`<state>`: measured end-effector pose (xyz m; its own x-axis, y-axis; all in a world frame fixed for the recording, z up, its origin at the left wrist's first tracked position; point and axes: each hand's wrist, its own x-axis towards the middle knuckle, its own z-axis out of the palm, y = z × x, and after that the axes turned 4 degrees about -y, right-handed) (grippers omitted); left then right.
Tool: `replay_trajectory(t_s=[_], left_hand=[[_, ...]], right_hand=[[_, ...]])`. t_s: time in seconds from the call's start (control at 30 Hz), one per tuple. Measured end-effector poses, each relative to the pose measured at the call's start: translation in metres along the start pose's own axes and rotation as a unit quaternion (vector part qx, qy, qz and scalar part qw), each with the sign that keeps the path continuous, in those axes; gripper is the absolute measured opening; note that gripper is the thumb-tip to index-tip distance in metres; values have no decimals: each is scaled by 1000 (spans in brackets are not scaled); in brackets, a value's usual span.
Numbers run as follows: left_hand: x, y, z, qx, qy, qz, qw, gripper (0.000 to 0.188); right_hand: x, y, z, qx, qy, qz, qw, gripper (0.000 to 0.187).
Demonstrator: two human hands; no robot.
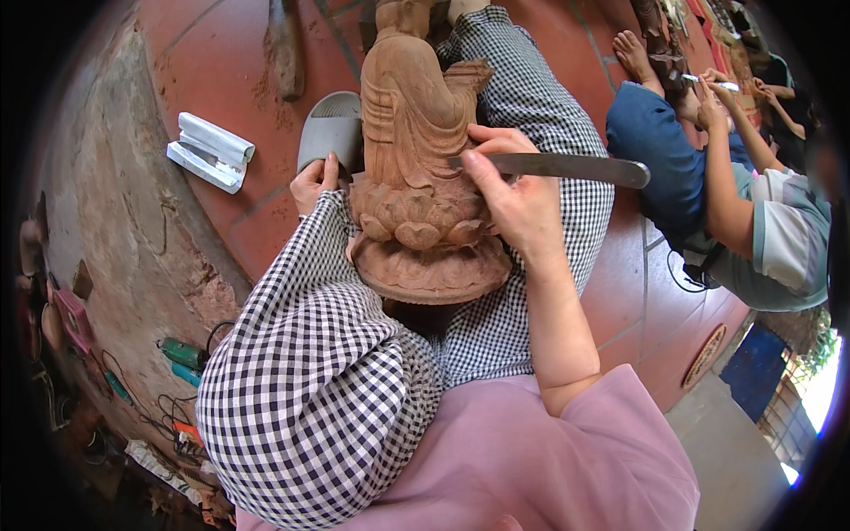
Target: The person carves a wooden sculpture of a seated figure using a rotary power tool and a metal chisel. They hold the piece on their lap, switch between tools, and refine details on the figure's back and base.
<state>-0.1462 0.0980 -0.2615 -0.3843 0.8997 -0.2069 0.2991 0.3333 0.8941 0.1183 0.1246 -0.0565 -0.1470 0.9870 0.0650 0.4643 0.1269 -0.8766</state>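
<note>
The right hand (pixel 521 205) grips a flat metal tool (pixel 580 166), its end against the robe of a carved wooden statue (pixel 403 115) standing between the person's checked knees. The left hand (pixel 312 184) is beside the statue, partly hidden; I can't tell whether it grips. Around are a red tiled floor (pixel 212 53), a grey slipper (pixel 331 128), a white folded piece (pixel 212 168), a rough stone slab (pixel 106 168) and a seated co-worker (pixel 730 195).

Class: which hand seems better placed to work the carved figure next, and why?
Likely the right hand: it grips the flat metal tool, whose tip lies by the carved figure. The left hand is partly hidden behind the checked trousers.
</note>
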Motion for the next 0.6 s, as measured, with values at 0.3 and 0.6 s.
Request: replay_trajectory(t_s=[0.3, 0.6], left_hand=[[9, -34, 7, -43, 9, 12, 999, 49], [5, -18, 2, -1, 2, 16, 1000, 52]], right_hand=[[-3, -3, 4, -22, 4, -6, 1000, 14], [-4, -2, 8, -68, 30, -39, 996, 15]])
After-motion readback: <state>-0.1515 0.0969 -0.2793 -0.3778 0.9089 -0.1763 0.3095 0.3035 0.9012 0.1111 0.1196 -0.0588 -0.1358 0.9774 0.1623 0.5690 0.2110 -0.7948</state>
